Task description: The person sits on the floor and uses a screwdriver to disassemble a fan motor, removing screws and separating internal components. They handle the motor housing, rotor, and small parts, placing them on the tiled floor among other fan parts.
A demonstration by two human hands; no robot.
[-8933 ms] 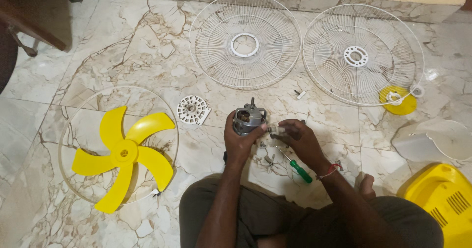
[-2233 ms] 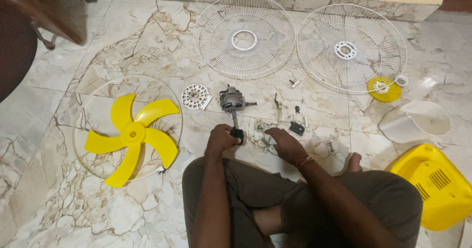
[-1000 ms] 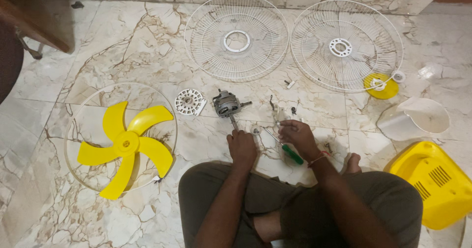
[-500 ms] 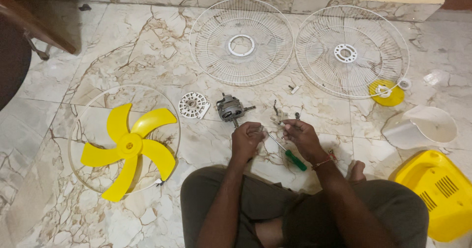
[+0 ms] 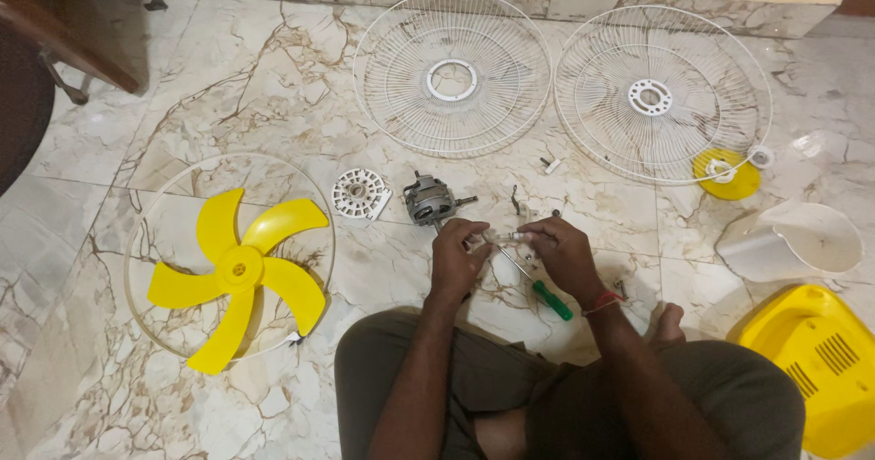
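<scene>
Head view shows me both hands working close together over the marble floor. My left hand and my right hand pinch a small pale part between the fingertips; both grips are narrow and closed on it. It is too small for me to tell exactly what the part is. A thin metal shaft of the screwdriver runs down from under the grip toward my lap, and its green handle lies on the floor just below my right wrist, not held.

Just above the grip, a little to the left, the motor stands on the floor, apart from my fingers. Left of the motor lies a round white cover. Farther above the grip are two white wire guards, and far to the left the yellow blade rests inside a ring.

I judge that the step in hand is the handling of this small piece near the motor, with the fan fully taken apart. The next move, I think, calls for a steady pinch, because such a part slips easily, and for one hand to come free if the screwdriver is needed.
</scene>
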